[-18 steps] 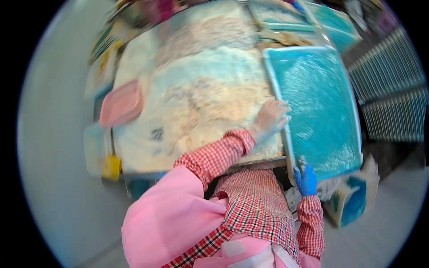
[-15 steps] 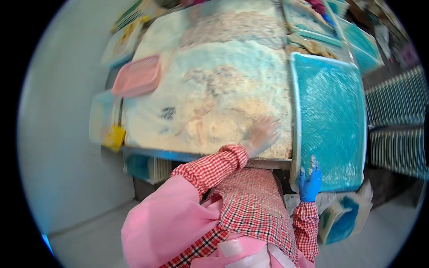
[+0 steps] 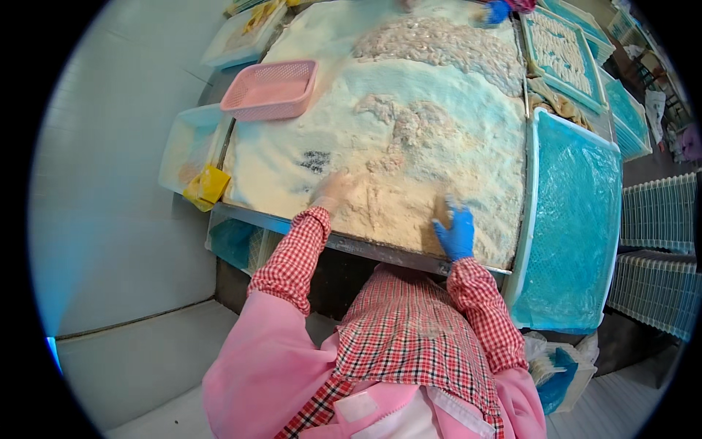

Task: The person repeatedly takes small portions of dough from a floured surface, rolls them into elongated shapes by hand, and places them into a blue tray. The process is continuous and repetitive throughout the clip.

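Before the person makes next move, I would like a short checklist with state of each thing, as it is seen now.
1. Right hand gloved: ok, blue glove, fingers spread at the powder.
2. Left hand holding nothing: cannot tell, it is blurred.
3. Powder covering the whole table: not ok, a dark patch shows just beyond the left hand.
4. Pieces beyond the hands fully coated: not ok, some pinkish surfaces show through.
5. Blue tray beside the table's right edge: ok.
6. Pink basket apart from both hands: ok, farther back on the left.
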`<action>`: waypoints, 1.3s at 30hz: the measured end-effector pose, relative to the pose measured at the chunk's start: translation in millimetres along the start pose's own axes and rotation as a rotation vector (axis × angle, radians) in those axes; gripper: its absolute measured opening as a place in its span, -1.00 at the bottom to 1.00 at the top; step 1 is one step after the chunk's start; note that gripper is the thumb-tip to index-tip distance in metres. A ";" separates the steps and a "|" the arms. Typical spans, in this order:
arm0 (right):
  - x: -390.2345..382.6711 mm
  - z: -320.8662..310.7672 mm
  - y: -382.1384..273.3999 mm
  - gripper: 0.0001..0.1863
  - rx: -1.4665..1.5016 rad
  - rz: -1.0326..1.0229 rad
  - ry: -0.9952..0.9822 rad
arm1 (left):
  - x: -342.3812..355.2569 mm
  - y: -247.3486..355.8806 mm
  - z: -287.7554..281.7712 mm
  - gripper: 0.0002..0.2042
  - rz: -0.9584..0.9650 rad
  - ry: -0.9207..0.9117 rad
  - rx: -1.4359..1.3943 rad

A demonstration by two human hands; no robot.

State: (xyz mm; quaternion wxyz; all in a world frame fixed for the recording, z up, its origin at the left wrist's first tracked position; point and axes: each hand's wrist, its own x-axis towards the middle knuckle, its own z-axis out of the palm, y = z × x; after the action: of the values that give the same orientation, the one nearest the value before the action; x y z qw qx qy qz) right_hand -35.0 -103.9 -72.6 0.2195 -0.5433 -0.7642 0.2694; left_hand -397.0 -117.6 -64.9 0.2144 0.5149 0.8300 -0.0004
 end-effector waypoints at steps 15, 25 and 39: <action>90.4 7.9 -45.2 -0.65 -0.156 0.044 0.109 | -20.9 39.3 -28.6 -0.46 0.354 -0.216 -0.120; 29.4 -24.0 -73.4 -0.51 -0.127 0.005 0.070 | -7.2 34.2 -11.5 -0.58 0.091 -0.325 -0.699; 12.9 28.7 -25.2 -0.66 0.541 0.360 -0.080 | -42.1 110.2 1.1 -0.63 0.405 0.166 -0.027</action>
State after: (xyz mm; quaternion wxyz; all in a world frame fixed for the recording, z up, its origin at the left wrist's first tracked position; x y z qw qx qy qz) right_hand -75.0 -103.3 -77.4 0.2744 -0.5809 -0.5646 0.5181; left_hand -286.5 -102.0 -26.6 0.1480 0.6664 0.7243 0.0964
